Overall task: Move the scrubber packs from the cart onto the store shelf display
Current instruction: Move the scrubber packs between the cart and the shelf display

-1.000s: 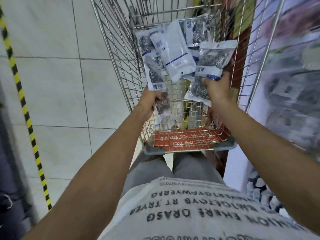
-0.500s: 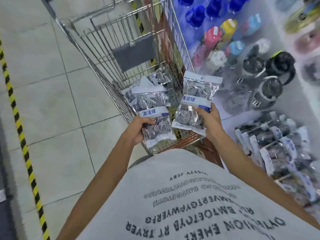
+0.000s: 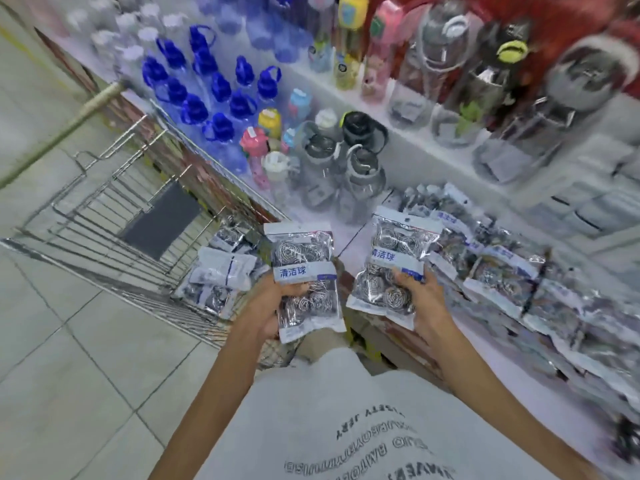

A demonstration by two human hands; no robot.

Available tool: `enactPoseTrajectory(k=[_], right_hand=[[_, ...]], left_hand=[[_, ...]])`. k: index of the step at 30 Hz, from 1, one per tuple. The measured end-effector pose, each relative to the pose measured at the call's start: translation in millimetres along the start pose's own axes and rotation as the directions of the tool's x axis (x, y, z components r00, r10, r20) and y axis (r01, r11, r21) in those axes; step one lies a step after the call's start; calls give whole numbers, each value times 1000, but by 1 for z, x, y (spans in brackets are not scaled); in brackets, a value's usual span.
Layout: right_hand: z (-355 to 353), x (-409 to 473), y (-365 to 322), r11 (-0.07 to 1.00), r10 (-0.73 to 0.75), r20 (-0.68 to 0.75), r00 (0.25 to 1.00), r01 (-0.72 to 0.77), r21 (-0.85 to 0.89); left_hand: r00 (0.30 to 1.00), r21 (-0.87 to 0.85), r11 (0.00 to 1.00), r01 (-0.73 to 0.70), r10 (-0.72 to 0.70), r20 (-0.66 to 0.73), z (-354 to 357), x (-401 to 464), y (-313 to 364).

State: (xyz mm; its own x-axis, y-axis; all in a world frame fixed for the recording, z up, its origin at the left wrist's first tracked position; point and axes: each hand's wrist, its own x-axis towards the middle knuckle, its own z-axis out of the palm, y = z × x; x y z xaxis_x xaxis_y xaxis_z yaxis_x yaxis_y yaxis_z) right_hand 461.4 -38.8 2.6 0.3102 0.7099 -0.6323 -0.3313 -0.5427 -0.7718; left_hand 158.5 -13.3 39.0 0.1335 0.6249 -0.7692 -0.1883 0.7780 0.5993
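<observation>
- Scrubber packs are held one in each hand at the centre of the frame, above the person's pale printed shirt [image 3: 346,427] at the bottom.
- Left hand [image 3: 277,306]: its grip is closed round the left pack [image 3: 304,271], thumb across the front just under the blue label; the pack stands upright over the cart's near corner.
- Right hand [image 3: 420,303]: its grip is closed round the right pack [image 3: 394,261], thumb on the front near the label; this pack tilts slightly and hangs over the shelf edge.
- Right of the frame: a row of packs on the shelf [image 3: 502,271] lies overlapping on the white shelf [image 3: 502,368], just beside the right pack.
- Left of centre: the wire cart [image 3: 114,202] stands on the tiled floor [image 3: 69,358], with more packs in the cart [image 3: 221,271] heaped at its near end.
- Farther up: grey-lidded jugs [image 3: 343,171], then blue-capped bottles [image 3: 214,95] in the upper left; the upper right is blurred.
</observation>
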Motion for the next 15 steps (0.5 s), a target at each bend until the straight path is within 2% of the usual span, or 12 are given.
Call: enactPoseTrajectory(k=[7, 11, 15], right_hand=[[-114, -35, -28, 984, 40, -180, 983, -7, 181], [-180, -33, -30, 981, 33, -230, 973, 13, 196], [-225, -28, -41, 977, 15, -278, 961, 45, 209]], left_hand=[[997, 158, 986, 45, -53, 52, 126, 8, -4], [989, 261, 965, -3, -36, 146, 186, 32, -16], [984, 338, 940, -55, -8, 180, 248, 32, -14]])
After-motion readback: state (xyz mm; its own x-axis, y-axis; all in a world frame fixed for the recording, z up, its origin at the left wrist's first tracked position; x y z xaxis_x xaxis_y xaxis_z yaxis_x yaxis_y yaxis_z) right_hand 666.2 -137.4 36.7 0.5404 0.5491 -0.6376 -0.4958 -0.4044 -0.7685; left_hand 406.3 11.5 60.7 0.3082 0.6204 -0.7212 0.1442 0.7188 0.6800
